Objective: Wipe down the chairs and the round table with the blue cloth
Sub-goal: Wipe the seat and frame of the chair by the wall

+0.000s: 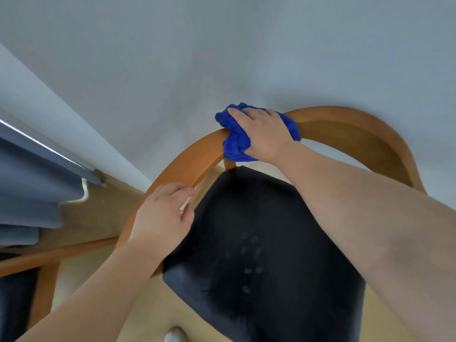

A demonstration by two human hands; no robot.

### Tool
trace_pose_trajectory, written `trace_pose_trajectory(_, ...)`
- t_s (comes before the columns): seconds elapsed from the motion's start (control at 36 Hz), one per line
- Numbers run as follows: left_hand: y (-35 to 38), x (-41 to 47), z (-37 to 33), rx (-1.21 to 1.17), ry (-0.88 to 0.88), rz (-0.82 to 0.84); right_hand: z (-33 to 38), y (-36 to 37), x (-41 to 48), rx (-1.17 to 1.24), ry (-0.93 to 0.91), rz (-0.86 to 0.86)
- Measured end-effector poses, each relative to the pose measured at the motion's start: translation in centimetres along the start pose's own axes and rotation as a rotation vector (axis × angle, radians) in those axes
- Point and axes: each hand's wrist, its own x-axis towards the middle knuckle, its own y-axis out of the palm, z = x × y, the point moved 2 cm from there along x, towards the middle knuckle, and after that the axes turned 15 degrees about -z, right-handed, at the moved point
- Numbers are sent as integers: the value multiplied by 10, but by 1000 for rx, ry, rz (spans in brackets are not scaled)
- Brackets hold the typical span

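- The right hand (265, 134) presses the blue cloth (235, 146) on the top of the curved wooden backrest (345, 119) of the chair (259, 243); its grip is clenched over the bunched cloth, which wraps around the rail at this place.
- The left hand (160, 218) rests on the left part of the same wooden rail, fingers curled on it and grasping the wood, with no cloth in it (I judge it steadies the chair).
- The step in hand seems to be the wiping of the backrest rail. To do it well, the cloth should stay folded around the rail, so that the top and the two faces are cleaned in one pass, and the hand should slide along the whole arc from one end to the other.
- The left hand should hold firm, otherwise the chair may turn or slip on the floor (103, 213).
- The black seat cushion (271, 255) shows some pale marks near its middle; it probably needs a wipe after the rail.
- Another chair (44, 260) is partly visible at the left edge, near a grey curtain (29, 183).
- No container is visible in this view, and the round desk is also not visible.
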Motion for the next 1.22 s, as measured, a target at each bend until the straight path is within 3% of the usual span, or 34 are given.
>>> trace_pose_trajectory(0.25,6,14,-19,17,46,12,-34,-18,-10,-200,23,73)
trace_pose_trajectory(0.61,16,20,-50,-19,89,48,-59,-37,-43,-263,-70,112)
trace_pose_trajectory(1.22,31,14,-104,-48,185,144,-113,-75,-117,-340,13,5)
